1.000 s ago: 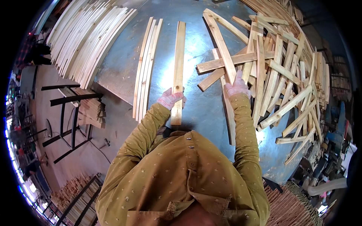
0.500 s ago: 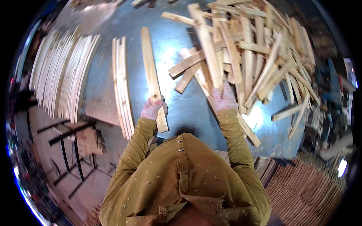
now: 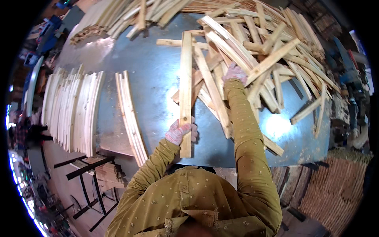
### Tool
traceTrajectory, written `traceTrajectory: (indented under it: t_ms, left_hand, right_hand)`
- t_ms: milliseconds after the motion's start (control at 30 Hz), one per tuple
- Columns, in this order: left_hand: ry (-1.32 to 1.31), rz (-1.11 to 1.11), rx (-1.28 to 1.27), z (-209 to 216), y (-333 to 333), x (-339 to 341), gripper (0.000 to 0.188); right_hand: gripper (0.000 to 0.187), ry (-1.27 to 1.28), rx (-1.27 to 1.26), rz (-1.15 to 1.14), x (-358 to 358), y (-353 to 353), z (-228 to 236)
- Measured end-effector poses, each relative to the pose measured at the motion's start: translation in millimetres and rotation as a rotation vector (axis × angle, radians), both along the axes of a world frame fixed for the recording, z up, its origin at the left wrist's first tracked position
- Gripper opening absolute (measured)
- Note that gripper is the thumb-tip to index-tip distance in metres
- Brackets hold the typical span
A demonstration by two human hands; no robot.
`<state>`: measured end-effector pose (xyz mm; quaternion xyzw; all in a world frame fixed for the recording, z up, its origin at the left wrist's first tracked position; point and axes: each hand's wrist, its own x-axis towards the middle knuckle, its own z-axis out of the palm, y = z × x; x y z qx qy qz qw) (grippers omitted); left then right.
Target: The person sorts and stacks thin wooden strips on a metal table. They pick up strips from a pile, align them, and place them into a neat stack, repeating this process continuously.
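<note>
My left hand (image 3: pixel 178 132), in a pale, pinkish glove, is closed round the lower part of a light wooden slat (image 3: pixel 186 87) with a dark knot. That slat points away from me over the blue-grey tabletop (image 3: pixel 134 59). Farther out on the right, my right hand (image 3: pixel 235 73), also gloved, reaches into a loose pile of wooden slats (image 3: pixel 272 59). Its fingers are closed on the edge of a slat (image 3: pixel 227 45) there; the fingertips are partly hidden. Another slat (image 3: pixel 211 89) lies slanted between my two hands.
To the left stand a few slats side by side (image 3: pixel 130 114) and a wide row of slats (image 3: pixel 73 112). More slats (image 3: pixel 158 12) lie along the far edge. A black metal frame (image 3: pixel 90 173) stands at lower left, stacked wood (image 3: pixel 335 189) at lower right.
My left hand has shifted right with its slat, which now stands nearly straight. My right hand has let go of its earlier slat and reached farther into the pile. The view has tilted farther out.
</note>
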<state>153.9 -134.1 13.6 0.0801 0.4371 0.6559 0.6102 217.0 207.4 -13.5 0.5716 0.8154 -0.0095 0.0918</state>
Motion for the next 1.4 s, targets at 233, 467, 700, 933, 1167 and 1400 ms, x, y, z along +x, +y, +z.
traceTrajectory:
  t_ms: [233,467,700,933,1167,1400]
  left_hand:
    - [0.078,0.037,0.018,10.6,-46.7,-15.8,0.041]
    - [0.216,0.214,0.000,0.8,-46.5,-11.3,0.042]
    - [0.096,0.206,0.250,-0.4,33.9,-1.7,0.053]
    - [0.529,0.165,0.500,4.4,43.7,19.5,0.067]
    - [0.896,-0.094,0.250,-37.7,64.6,89.7,0.081]
    - [1.553,-0.676,0.487,36.0,69.8,182.8,0.078]
  right_hand:
    - [0.064,-0.162,-0.237,0.005,16.0,7.2,43.8]
    - [0.054,0.583,-0.138,0.372,14.0,-12.5,115.8]
    - [0.048,1.161,-0.583,0.014,-31.3,-158.5,185.9]
    - [0.055,1.165,-0.085,0.013,-24.2,-161.5,122.5]
    - [0.073,1.185,0.032,-0.029,67.1,-197.0,110.1]
    - [0.100,1.595,0.146,-0.474,266.7,-205.9,62.3]
